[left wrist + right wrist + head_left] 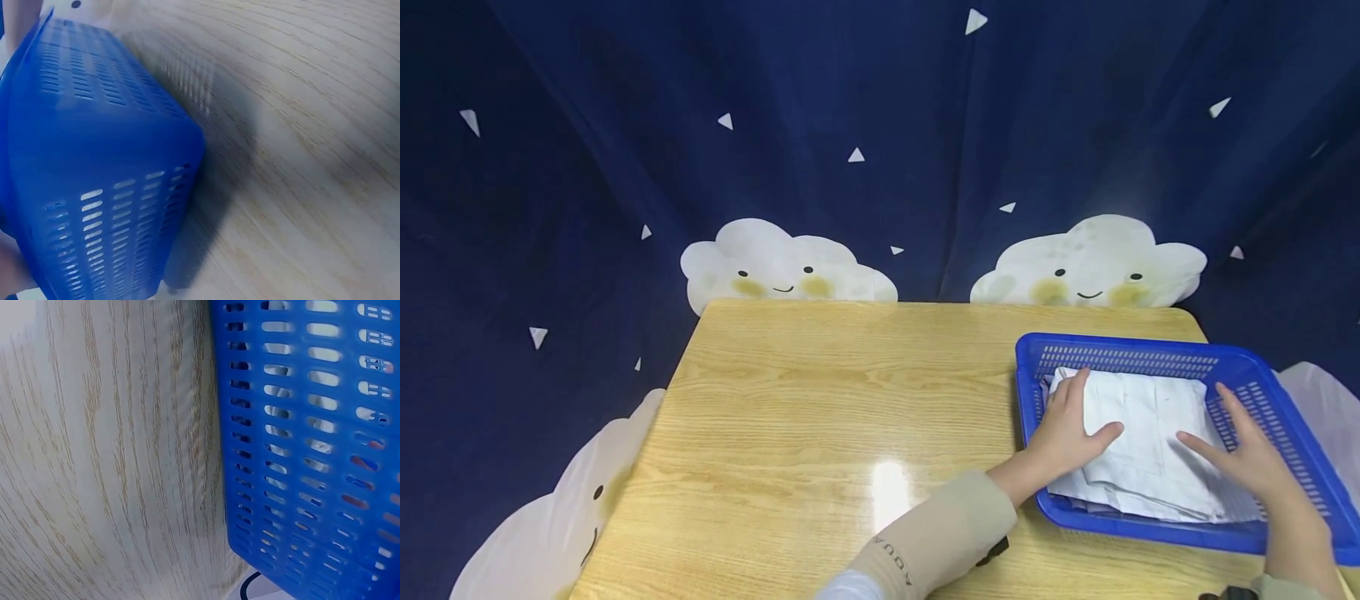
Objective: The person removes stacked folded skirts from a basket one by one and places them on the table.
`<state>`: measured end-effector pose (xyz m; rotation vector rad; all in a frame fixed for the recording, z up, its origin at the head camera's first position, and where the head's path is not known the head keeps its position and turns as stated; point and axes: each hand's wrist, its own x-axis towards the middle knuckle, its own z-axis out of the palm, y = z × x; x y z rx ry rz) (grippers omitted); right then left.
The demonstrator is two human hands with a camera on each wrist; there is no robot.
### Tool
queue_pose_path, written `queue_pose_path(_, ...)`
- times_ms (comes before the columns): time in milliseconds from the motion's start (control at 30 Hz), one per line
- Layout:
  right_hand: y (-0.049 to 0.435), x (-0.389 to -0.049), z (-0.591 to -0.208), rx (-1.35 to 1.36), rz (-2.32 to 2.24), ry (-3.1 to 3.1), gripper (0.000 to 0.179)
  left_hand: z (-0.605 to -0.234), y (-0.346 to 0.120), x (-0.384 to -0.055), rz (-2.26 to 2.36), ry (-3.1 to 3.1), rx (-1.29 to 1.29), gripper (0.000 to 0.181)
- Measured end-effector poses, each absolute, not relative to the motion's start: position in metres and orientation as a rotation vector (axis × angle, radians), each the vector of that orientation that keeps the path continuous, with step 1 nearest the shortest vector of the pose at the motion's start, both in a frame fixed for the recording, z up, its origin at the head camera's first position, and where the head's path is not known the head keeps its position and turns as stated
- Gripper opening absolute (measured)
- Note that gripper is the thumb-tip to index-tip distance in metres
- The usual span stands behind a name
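A stack of folded white cloth point(1142, 425) lies inside a blue plastic basket point(1135, 526), with greyish layers showing under the top piece. My left hand point(1067, 429) is over the stack's left side, fingers extended along its edge and thumb out over the top. Opposite it, my right hand point(1247, 454) reaches inside the basket by the right side of the cloth, thumb and fingers spread apart. In the left wrist view the slotted corner of the basket point(106, 144) hides most of the hand. Through the slots in the right wrist view, bits of white cloth show.
The basket stands at the right of a light wooden table point(850, 400), whose surface stretches to the left. Behind the table hangs a dark blue curtain point(820, 75) printed with white triangles and smiling clouds.
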<state>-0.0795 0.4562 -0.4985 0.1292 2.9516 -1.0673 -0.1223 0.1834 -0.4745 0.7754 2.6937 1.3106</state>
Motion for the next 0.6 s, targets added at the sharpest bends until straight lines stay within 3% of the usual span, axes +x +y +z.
queue_pose_path(600,0.456,-0.081,-0.499,0.237,-0.953,2.9,0.095,-0.484,0.212,-0.119,1.491,2.57,0.13,0.071)
